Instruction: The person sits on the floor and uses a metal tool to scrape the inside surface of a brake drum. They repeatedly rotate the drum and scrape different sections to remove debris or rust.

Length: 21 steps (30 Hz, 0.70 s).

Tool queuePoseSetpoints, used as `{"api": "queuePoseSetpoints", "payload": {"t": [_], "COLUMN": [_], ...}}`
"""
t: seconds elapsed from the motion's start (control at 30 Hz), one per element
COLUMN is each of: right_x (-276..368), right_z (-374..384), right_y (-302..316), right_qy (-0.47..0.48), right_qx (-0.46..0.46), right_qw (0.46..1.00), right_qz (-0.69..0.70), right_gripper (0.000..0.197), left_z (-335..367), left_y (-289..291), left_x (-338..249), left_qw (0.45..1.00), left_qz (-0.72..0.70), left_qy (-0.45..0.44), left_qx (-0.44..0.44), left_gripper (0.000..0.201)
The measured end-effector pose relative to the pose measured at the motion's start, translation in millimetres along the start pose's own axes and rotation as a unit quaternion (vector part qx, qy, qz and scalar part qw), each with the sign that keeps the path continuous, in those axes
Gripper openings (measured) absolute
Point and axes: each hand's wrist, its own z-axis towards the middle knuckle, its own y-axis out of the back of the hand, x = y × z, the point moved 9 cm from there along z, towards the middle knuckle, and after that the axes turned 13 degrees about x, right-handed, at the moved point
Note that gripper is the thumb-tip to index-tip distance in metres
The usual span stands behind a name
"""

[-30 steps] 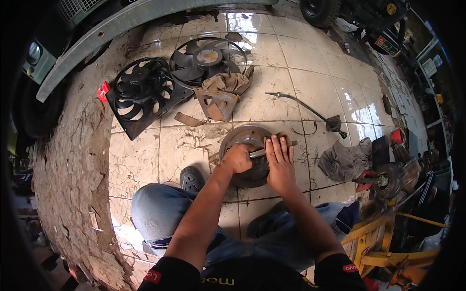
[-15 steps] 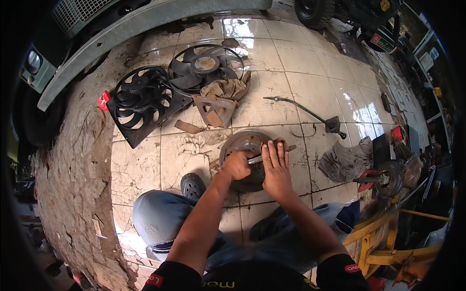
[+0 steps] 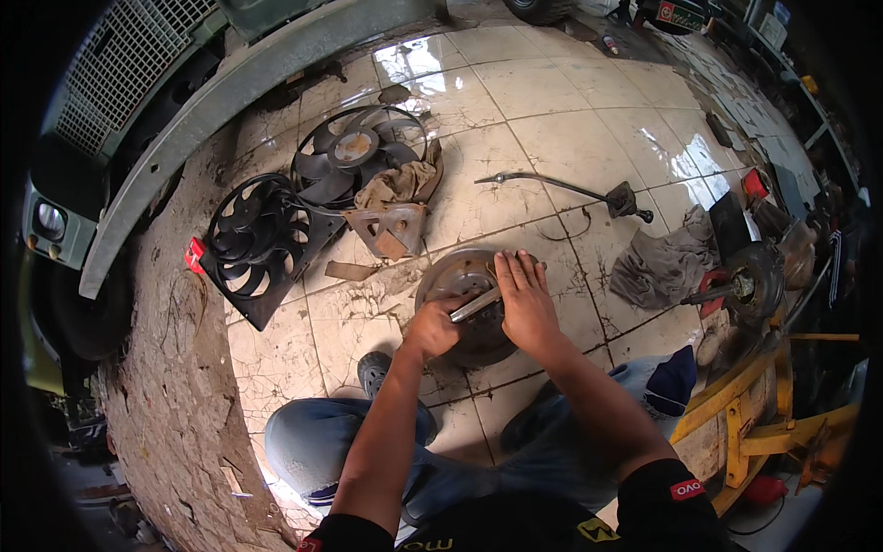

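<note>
A round, dark metal drum or plate [image 3: 440,279] with a raised rim lies on the tiled floor in front of my knees. My left hand [image 3: 433,328] is closed round the near end of a flat metal bar [image 3: 476,304], which looks like a file. The bar slants up to the right across the round part. My right hand [image 3: 526,299] lies flat over the bar's far portion, fingers stretched out and close together, hiding that end. Whether the bar touches the metal beneath the right palm is hidden.
Two black radiator fans [image 3: 354,152] lie at the left, near a rusty triangular bracket [image 3: 391,225] and a rag [image 3: 400,184]. Beyond the drum is a bent lever [image 3: 570,189]. At right are a grey cloth [image 3: 662,262], a greasy hub [image 3: 754,276] and a yellow stand [image 3: 736,442].
My left hand has drawn back toward the lower left, and the bar with it; its far tip no longer shows past my right hand. The whole view has also turned slightly.
</note>
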Motion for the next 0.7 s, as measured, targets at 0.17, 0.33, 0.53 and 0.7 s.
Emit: {"api": "queuePoseSetpoints", "payload": {"t": [0.17, 0.33, 0.53, 0.7], "right_x": [41.3, 26.7, -14.9, 45.8], "right_z": [-14.6, -9.7, -1.5, -20.2], "right_y": [-7.6, -1.6, -5.0, -6.6], "right_qy": [0.096, 0.109, 0.003, 0.131], "right_qx": [-0.025, -0.016, -0.006, 0.014], "right_qw": [0.995, 0.994, 0.995, 0.991], "right_qz": [0.001, 0.023, 0.104, 0.032], "right_gripper": [0.059, 0.061, 0.067, 0.064], "left_z": [-1.8, 1.9, 0.7, 0.5], "left_y": [5.3, 4.5, 4.1, 10.9], "left_x": [2.8, 3.4, 5.4, -5.0], "left_qw": [1.000, 1.000, 0.998, 0.999], "left_qz": [0.019, 0.015, 0.030, -0.040], "left_qy": [-0.006, 0.005, -0.045, 0.025], "left_qx": [-0.019, 0.014, -0.030, 0.003], "left_gripper": [0.049, 0.055, 0.046, 0.044]}}
